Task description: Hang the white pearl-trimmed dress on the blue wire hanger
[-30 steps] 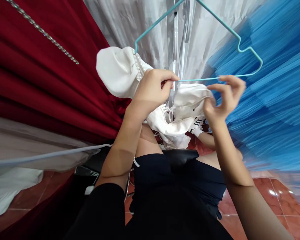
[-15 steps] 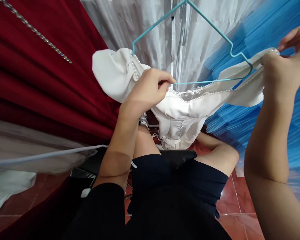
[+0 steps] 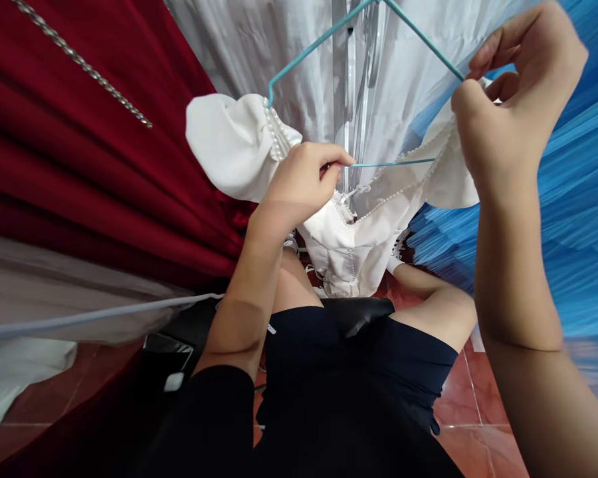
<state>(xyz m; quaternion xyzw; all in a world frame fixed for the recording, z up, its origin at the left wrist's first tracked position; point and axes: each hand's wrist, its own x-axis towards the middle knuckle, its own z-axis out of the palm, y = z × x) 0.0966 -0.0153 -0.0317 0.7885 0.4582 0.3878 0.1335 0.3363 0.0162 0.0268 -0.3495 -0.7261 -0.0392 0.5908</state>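
A white dress [image 3: 363,239] with pearl-beaded edges hangs in front of me, its skirt low between my knees. Its left puffed sleeve [image 3: 224,143] hangs from the left end of a light-blue hanger [image 3: 313,45]. My left hand [image 3: 309,176] is closed on the hanger's bottom bar, fingers pinched near its middle. At the hanger's right shoulder, my right hand [image 3: 518,99] is closed on the dress's right strap, thumb and fingers bent around it. That hand hides the hanger's right end, so I cannot tell whether the strap is over it.
Dark red cloth [image 3: 104,166] hangs at left with a beaded trim. White drapery [image 3: 299,60] hangs behind the hanger, blue tulle [image 3: 573,219] at right. A phone-like dark device [image 3: 167,348] and a small white case [image 3: 174,382] lie at lower left above red floor tiles [image 3: 508,445].
My right hand has moved left and up with the strap, from beyond the hanger's right end to its right shoulder. My left hand keeps its grip on the bar.
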